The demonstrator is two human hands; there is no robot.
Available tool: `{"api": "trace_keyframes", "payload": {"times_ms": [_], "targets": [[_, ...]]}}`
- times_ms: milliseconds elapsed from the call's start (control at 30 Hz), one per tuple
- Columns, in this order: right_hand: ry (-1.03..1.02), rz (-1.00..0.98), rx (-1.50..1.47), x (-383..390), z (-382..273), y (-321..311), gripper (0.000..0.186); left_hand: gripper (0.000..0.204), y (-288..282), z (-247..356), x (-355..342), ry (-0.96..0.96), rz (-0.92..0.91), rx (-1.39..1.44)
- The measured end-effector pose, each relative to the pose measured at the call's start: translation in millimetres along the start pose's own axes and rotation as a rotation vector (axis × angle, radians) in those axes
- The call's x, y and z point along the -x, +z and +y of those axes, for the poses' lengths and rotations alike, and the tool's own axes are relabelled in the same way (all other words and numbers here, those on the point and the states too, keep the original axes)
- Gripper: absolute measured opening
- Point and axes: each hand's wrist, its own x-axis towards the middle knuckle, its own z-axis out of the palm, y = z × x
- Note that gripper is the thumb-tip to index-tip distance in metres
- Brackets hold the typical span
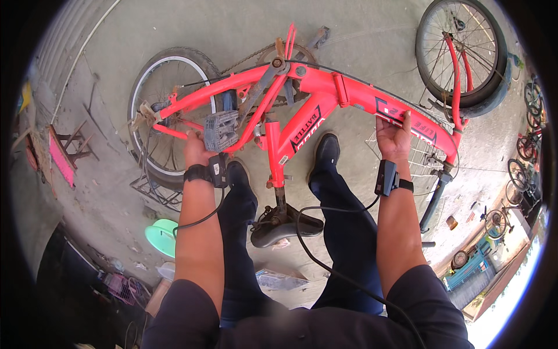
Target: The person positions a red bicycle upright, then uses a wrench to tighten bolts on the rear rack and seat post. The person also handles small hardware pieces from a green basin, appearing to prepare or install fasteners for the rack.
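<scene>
A red bicycle frame is turned over before me, its black saddle down between my feet and its wheels toward the far side. My left hand is closed round the thin red tube by the rear wheel, just beside a grey pedal. Under the thick main tube, my right hand grips its near edge, thumb up along the side; its fingertips are partly hidden by the tube. A rusty chainring and chain sit at the far middle. The front wheel stands at the far right.
A wire basket and dark handlebar lie beyond my right forearm. At left are a pink-seated stool and a green basin. Several bicycles and a blue cart line the right side.
</scene>
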Motion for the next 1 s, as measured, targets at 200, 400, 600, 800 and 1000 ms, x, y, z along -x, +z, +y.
{"api": "trace_keyframes", "payload": {"times_ms": [200,400,600,800,1000], "targets": [[-0.002,0.03,0.029,-25.7,-21.1,8.8,0.042,0.038,64.4,2.3,5.3,0.003,0.073,-0.02],[0.237,0.004,0.52,28.3,10.8,8.9,0.072,0.038,38.8,27.6,-2.9,-0.004,0.117,-0.202],[0.92,-0.579,1.392,130.4,136.9,6.7,0.1,0.032,28.7,42.6,-4.0,-0.066,0.184,-0.07],[0.79,-0.816,1.85,204.0,164.5,-2.1,0.081,0.034,45.4,53.9,8.3,-0.137,0.215,-0.001],[0.488,-0.927,2.195,212.5,171.0,10.8,0.069,0.042,69.0,60.7,19.2,-0.114,0.267,-0.017]]}}
